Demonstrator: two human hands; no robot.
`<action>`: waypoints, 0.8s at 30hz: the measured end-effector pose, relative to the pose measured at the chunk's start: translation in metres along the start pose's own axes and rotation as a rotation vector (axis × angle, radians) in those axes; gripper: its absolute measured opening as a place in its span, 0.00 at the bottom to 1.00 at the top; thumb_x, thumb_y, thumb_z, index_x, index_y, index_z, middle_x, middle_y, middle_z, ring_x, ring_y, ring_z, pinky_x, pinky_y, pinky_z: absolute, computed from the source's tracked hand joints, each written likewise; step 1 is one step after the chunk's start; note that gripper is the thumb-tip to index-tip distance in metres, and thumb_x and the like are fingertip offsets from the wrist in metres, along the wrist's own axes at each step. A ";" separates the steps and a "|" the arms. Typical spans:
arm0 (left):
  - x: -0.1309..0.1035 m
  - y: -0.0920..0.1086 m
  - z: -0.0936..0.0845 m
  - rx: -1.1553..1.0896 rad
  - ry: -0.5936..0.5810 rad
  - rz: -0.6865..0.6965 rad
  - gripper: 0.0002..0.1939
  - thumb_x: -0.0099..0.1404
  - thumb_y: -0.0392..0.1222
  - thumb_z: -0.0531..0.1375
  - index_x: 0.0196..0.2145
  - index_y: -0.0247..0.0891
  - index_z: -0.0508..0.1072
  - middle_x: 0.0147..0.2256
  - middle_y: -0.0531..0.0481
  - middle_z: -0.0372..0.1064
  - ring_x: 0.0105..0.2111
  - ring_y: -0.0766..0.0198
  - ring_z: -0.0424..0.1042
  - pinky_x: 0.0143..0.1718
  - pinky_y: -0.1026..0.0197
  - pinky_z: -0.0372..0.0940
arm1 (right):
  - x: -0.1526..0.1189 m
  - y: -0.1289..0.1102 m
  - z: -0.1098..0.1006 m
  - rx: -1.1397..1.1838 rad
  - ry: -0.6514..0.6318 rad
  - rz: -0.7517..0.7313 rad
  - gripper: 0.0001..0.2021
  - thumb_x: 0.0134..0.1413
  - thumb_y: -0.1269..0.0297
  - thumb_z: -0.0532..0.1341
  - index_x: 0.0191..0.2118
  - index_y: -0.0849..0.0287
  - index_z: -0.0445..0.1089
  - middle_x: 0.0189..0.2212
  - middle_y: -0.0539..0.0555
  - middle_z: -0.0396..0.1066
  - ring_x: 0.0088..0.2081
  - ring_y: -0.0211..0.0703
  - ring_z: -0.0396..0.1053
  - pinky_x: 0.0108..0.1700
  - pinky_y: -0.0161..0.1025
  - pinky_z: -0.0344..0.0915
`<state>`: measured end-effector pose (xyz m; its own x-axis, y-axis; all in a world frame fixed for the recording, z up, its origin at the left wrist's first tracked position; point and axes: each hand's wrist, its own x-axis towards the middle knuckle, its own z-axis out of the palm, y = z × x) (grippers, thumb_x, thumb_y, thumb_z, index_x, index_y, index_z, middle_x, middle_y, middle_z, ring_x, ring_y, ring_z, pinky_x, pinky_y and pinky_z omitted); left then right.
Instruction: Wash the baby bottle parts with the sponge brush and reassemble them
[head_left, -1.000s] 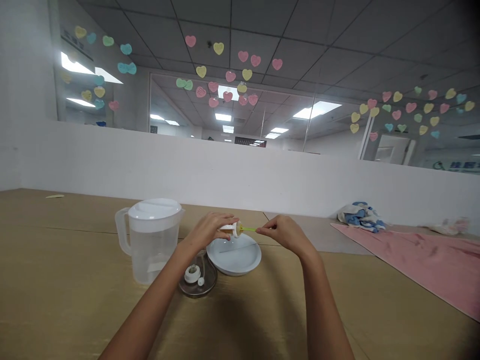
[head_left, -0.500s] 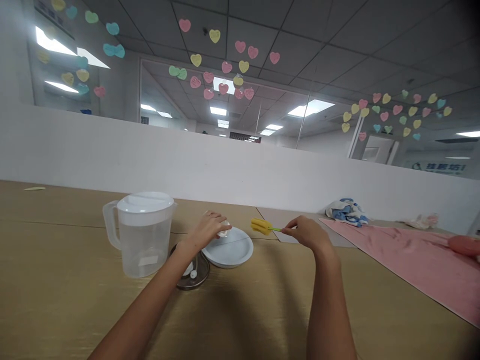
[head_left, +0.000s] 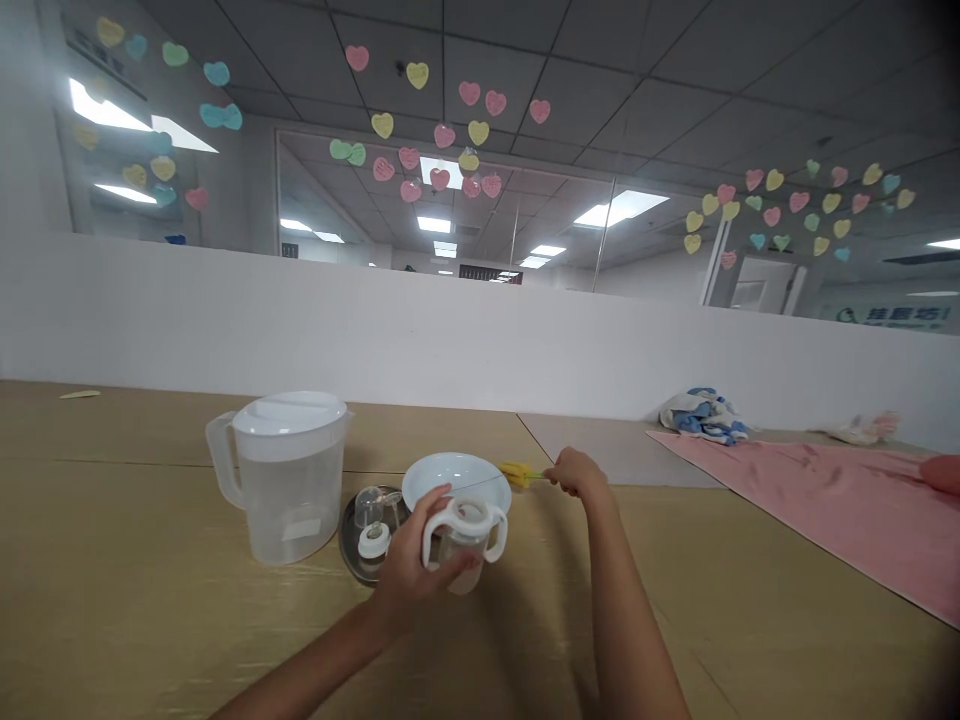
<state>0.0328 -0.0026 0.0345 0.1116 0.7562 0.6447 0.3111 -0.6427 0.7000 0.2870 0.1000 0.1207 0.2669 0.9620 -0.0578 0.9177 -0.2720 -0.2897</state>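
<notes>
Baby bottle (head_left: 472,540), two-handled, open-topped: held in the left hand (head_left: 412,570), thumb across its body, long axis near upright, on the near side of the white bowl (head_left: 442,470). Sponge bottle brush (head_left: 517,474), yellow-headed: green handle gripped in the right hand (head_left: 577,472), nearly level, head pointing left, right of the bottle's mouth and nearer the tabletop's (head_left: 195,620) far edge.

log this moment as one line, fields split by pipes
left hand: holds two-handled bottle | right hand: holds yellow brush | nearby: white bowl, metal tray with small parts, lidded pitcher
</notes>
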 end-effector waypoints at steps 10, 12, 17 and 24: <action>-0.022 -0.025 0.009 -0.062 -0.184 -0.013 0.31 0.55 0.51 0.61 0.53 0.39 0.58 0.45 0.42 0.70 0.45 0.54 0.70 0.46 0.56 0.65 | 0.007 0.001 0.044 0.005 -0.445 -0.052 0.08 0.35 0.77 0.62 0.13 0.64 0.67 0.14 0.56 0.67 0.20 0.44 0.68 0.23 0.36 0.64; -0.024 -0.026 0.009 -0.064 -0.218 -0.011 0.30 0.56 0.51 0.61 0.53 0.39 0.58 0.47 0.42 0.69 0.46 0.55 0.69 0.46 0.57 0.65 | 0.006 0.003 0.047 0.015 -0.495 -0.059 0.09 0.36 0.77 0.62 0.12 0.64 0.67 0.15 0.57 0.68 0.20 0.43 0.68 0.23 0.36 0.65; -0.024 -0.033 0.003 -0.008 -0.234 0.128 0.29 0.58 0.50 0.58 0.55 0.39 0.56 0.48 0.41 0.67 0.47 0.55 0.68 0.47 0.57 0.64 | 0.009 0.000 0.048 0.001 -0.506 -0.037 0.07 0.38 0.71 0.63 0.17 0.66 0.69 0.15 0.57 0.68 0.21 0.44 0.69 0.23 0.37 0.66; 0.001 -0.053 -0.030 0.307 0.137 -0.045 0.15 0.66 0.47 0.47 0.42 0.35 0.65 0.37 0.43 0.70 0.39 0.57 0.70 0.42 0.54 0.63 | 0.012 -0.017 0.042 0.036 -0.257 -0.166 0.14 0.49 0.67 0.56 0.37 0.73 0.71 0.28 0.64 0.73 0.25 0.44 0.70 0.26 0.36 0.64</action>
<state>-0.0115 0.0287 0.0076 -0.0303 0.7458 0.6655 0.5852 -0.5265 0.6167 0.2619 0.1175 0.0846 0.0263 0.9690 -0.2456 0.9303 -0.1137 -0.3488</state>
